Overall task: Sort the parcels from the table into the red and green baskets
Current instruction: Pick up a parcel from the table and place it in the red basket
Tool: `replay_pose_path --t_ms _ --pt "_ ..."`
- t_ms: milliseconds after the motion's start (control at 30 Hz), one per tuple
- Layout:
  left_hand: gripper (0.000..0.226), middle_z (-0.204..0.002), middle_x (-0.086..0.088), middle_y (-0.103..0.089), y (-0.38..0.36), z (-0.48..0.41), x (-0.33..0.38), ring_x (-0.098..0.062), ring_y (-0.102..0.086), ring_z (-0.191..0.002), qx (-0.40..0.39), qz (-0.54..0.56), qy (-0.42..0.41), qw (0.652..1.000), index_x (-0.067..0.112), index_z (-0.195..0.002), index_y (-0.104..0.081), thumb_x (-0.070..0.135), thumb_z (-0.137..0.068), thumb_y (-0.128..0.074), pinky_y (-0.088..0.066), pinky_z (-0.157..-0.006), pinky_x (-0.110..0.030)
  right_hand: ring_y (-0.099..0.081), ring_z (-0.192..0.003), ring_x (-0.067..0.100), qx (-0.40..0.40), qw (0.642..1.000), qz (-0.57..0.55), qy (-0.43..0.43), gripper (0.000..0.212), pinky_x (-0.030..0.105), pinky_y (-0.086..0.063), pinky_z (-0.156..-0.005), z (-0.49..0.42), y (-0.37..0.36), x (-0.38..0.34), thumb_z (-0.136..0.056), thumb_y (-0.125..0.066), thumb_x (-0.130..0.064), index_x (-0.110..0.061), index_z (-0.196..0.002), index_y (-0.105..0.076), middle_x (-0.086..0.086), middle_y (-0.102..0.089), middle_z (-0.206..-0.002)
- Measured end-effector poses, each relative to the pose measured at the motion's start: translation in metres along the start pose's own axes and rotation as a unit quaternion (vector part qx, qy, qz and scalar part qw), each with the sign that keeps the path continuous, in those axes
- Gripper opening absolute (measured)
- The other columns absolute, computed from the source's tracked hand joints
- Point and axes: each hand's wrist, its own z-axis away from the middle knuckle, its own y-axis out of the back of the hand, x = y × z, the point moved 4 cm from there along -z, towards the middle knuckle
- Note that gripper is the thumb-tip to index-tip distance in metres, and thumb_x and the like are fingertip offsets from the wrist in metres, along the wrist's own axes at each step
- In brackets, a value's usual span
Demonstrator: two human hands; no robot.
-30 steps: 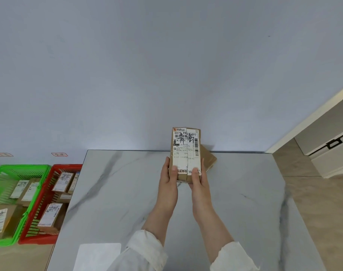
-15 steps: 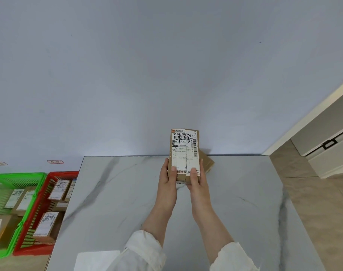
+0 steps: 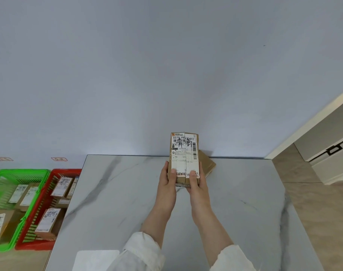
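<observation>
A brown cardboard parcel (image 3: 184,153) with a white shipping label is raised above the marble table (image 3: 127,192), label facing me. My left hand (image 3: 168,178) grips its lower left edge and my right hand (image 3: 197,182) grips its lower right edge, thumbs on the label. Behind it a second brown parcel (image 3: 207,163) lies on the table near the far edge, partly hidden. On the floor at the left stand the red basket (image 3: 55,173) and the green basket (image 3: 2,173), each holding labelled parcels.
A blue-grey wall runs behind the table. A white sheet (image 3: 96,260) lies at the table's near edge. A white cabinet (image 3: 330,153) with a black handle stands at the right, over a tiled floor. Two small red tags are on the wall above the baskets.
The view has tilted slightly, so the table and baskets sit lower in frame. Both hands keep the same hold on the parcel, which stays upright in front of me.
</observation>
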Motion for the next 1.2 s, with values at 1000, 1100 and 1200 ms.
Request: replay_pose_path --t_ms 1000,1100,1200 --pt "0.042 -0.123 0.009 -0.051 0.492 0.257 -0.05 0.008 -0.052 -0.096 0.379 0.133 0.014 0.916 0.028 -0.136 -0.033 0.014 -0.099 -0.044 -0.041 -0.064 0.004 -0.055 -0.119 0.017 -0.358 0.913 0.152 -0.126 0.043 0.043 -0.043 -0.104 0.303 -0.406 0.203 -0.099 -0.044 -0.022 -0.027 -0.141 -0.038 -0.002 -0.056 -0.129" --pt "0.047 -0.127 0.008 -0.052 0.54 0.265 -0.061 -0.002 -0.052 -0.109 0.382 0.121 0.041 0.915 0.021 -0.142 -0.033 0.019 -0.098 -0.047 -0.042 -0.068 0.002 -0.052 -0.122 0.017 -0.36 0.908 0.167 -0.135 0.044 0.047 -0.04 -0.106 0.321 -0.443 0.224 -0.098 -0.047 -0.025 -0.03 -0.141 -0.038 -0.002 -0.054 -0.134" --pt "0.049 -0.133 0.002 -0.052 0.581 0.26 -0.069 -0.008 -0.051 -0.115 0.397 0.128 0.062 0.907 0.018 -0.142 -0.034 0.019 -0.096 -0.05 -0.045 -0.073 -0.006 -0.053 -0.122 0.016 -0.357 0.907 0.171 -0.142 0.044 0.045 -0.042 -0.105 0.323 -0.474 0.24 -0.098 -0.046 -0.024 -0.032 -0.141 -0.039 -0.003 -0.054 -0.136"
